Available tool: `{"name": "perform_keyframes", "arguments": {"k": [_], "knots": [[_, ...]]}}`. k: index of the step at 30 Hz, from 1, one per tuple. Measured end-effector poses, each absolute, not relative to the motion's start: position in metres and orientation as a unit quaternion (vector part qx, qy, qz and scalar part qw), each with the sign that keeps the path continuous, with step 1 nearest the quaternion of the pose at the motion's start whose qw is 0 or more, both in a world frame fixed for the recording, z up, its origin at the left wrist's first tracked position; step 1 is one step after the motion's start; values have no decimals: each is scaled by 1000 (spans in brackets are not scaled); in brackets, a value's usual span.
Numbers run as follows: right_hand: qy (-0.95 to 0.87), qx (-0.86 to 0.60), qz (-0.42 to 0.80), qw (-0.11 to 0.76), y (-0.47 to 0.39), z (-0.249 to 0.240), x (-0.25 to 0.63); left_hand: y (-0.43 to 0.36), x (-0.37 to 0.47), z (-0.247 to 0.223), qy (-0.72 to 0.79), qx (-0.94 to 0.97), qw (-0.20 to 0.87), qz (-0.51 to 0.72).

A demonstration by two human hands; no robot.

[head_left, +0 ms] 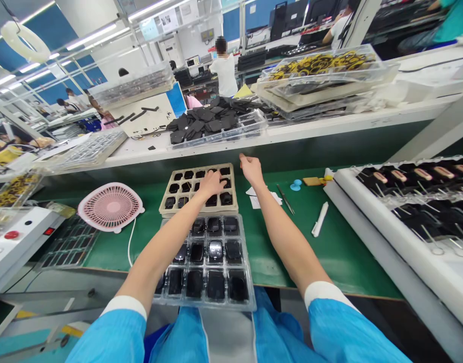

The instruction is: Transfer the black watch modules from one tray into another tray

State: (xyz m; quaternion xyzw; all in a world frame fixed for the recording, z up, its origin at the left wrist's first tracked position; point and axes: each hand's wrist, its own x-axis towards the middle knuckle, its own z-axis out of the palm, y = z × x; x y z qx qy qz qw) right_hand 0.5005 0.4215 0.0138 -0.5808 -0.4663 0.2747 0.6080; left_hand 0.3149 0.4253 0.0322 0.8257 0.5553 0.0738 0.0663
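Observation:
A beige tray [237,201] with dark square parts in its compartments lies on the green mat. My left hand [212,184] is over its right half, fingers bent down among the compartments; whether they grip a part is hidden. To the right of the tray, my right hand [251,169] is raised near the shelf's dark front, its fingers curled together; anything in them is too small to make out. Nearer to me, a clear plastic tray [250,287] of black square pieces sticks out over the mat's front edge. One piece [215,250] in it looks silvery.
Left of the trays is a pink fan [111,207] with a white cable. White papers [259,199], tweezers [286,199] and a white pen [320,220] lie to the right. A white rack [367,222] stands far right. The shelf [314,126] holds black pads [204,121].

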Motion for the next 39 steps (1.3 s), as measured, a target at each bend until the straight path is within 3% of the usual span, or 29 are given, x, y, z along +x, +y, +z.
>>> {"name": "perform_keyframes", "arguments": {"k": [6,9,15,18,21,26,31,39], "knots": [[-518,-584,249,573,415,16,490,435,301,28,499,848,119,135],[-538,-585,229,562,414,15,480,432,298,26,459,848,141,224],[-618,-557,216,511,409,19,464,430,315,41,421,738,294,438],[-613,-506,244,555,408,24,458,430,326,53,415,704,325,476],[-530,-488,283,633,413,23,455,427,334,61,420,697,331,478],[-368,-515,363,683,425,17,466,425,334,52,458,686,338,452],[-196,-431,519,712,425,24,489,426,319,28,504,759,257,322],[-147,-347,577,725,419,28,495,383,295,24,477,858,20,191]]}}
